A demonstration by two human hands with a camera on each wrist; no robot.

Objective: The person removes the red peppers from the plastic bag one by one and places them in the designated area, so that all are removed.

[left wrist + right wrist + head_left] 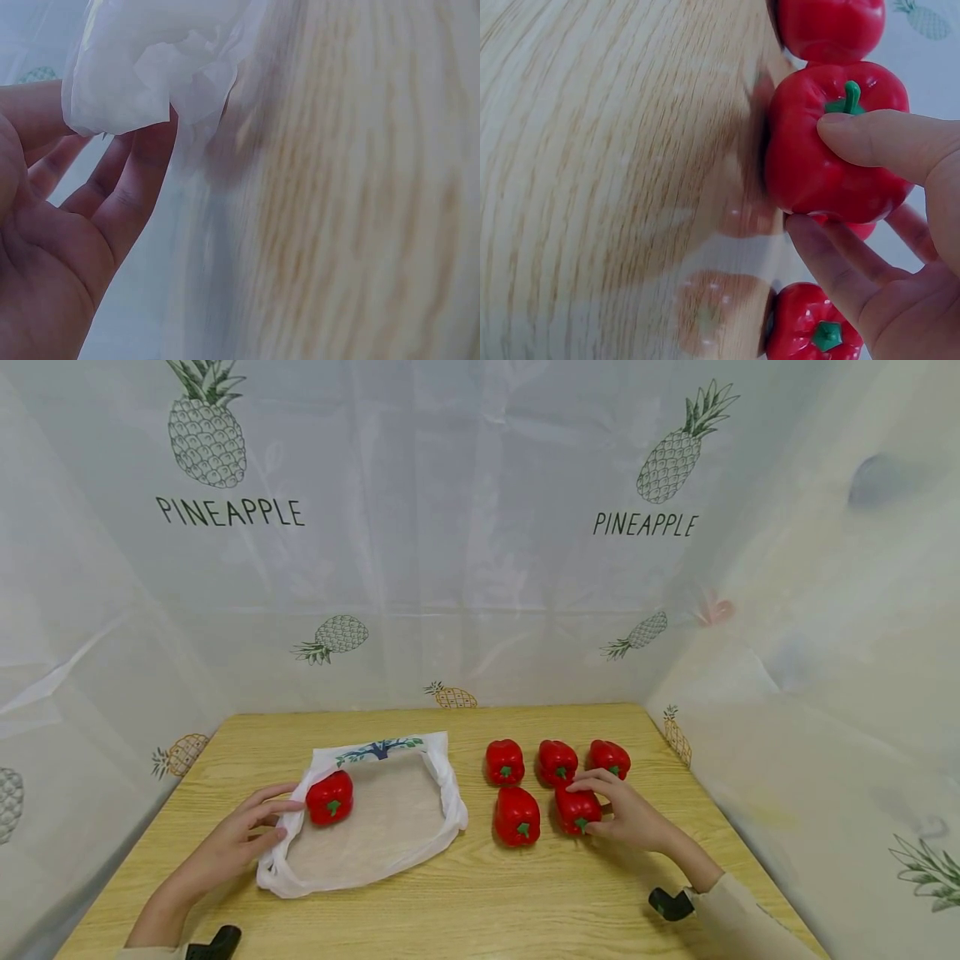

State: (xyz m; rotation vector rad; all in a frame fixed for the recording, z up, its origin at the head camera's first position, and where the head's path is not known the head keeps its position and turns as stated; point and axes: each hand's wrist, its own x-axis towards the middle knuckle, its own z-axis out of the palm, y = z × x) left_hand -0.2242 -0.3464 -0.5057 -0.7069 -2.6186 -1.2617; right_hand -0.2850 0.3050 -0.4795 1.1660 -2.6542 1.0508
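Note:
My left hand (236, 837) holds the left rim of a white plastic bag (453, 806) between thumb and fingers. The bag lies with its mouth spread wide, a tree print on its far edge. Inside, against the left wall, sits one red bell pepper (328, 798) with a green stem. My right hand (632, 817) grips another red bell pepper (832, 161), thumb by the stem and fingers along the other side. In the right wrist view the thumb covers part of its front. Whether this pepper touches the table cannot be told.
Around the right hand stand more red bell peppers: one to its left (517, 817), and a back row with a left (505, 762), middle (557, 763) and right one (609, 759). The wooden table (450, 918) meets pineapple-printed curtains (465, 568) at the back and sides.

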